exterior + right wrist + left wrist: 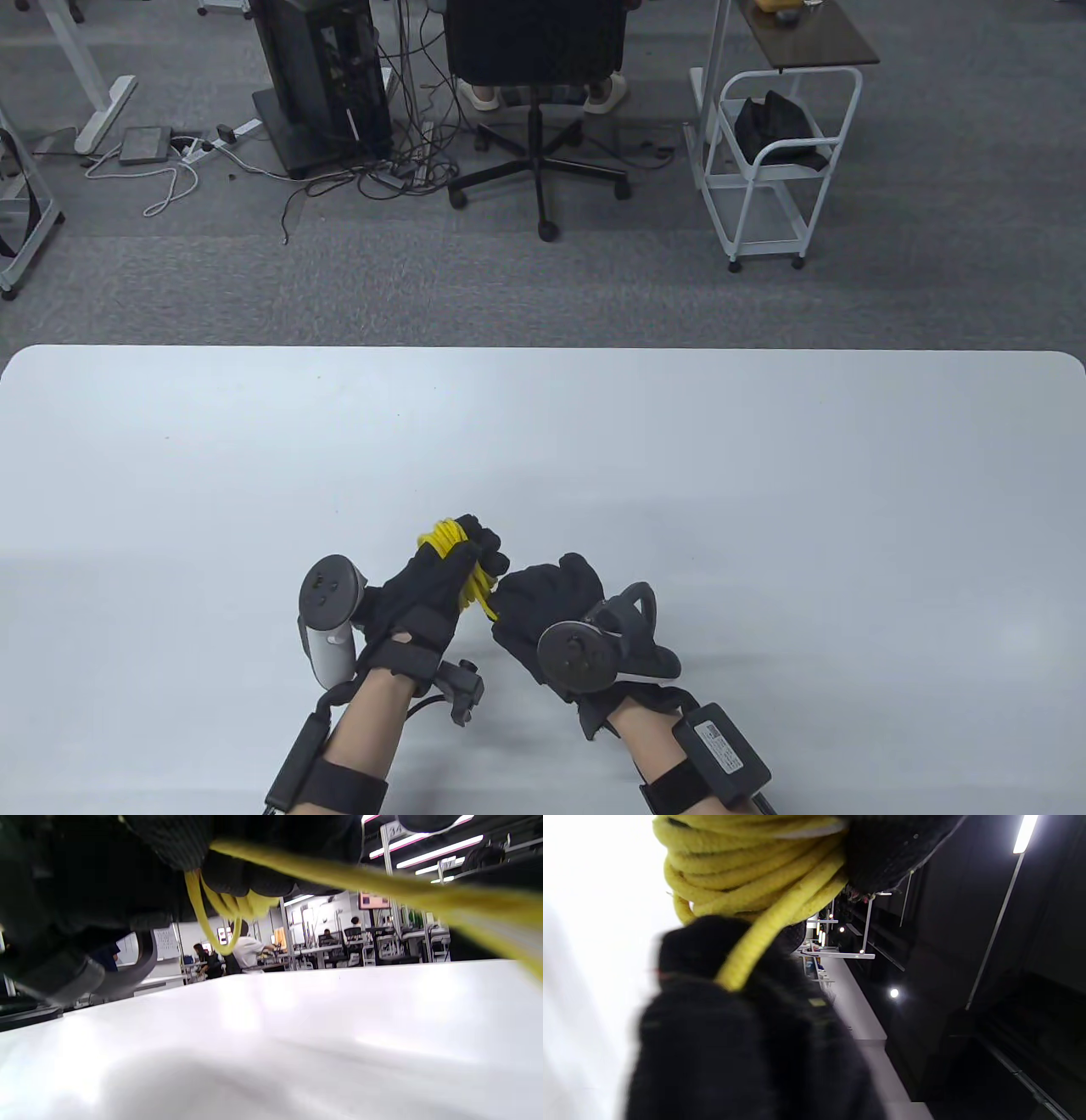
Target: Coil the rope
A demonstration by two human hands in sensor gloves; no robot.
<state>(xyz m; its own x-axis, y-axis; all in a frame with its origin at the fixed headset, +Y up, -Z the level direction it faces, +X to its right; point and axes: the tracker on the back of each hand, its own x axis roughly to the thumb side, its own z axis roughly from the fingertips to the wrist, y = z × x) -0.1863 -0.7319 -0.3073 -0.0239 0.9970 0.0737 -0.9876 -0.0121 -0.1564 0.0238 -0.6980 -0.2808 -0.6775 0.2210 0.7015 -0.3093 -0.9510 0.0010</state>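
Judging by how it draped and bunched, the rope [458,560] was light, soft and limp, a thick yellow cord with a slightly fuzzy surface that should grip itself rather than slide. It sat wound in several loops around my left hand [433,586], held a little above the table [764,475], with one strand running from the bundle across the small gap to my right hand [547,607]. My left hand was curled closed around the loops, fingers [882,853] pressed over the turns. My right hand was closed narrow on the loose strand just beside the left; in the right wrist view that strand stretched taut past the camera, and a few slack loops hung below my left hand's fingers.

I judged the best place to hold was the free strand close to the bundle, so each new turn could be laid snug; a soft rope like this would loosen if tension dropped, and the loops could slip off my fingertips.

Around my hands the table held nothing else that I could see. Well beyond it, on the floor, stood an office chair [534,85], a white cart [776,170] and a dark computer tower [327,76] with tangled cables. None of it came near the rope.
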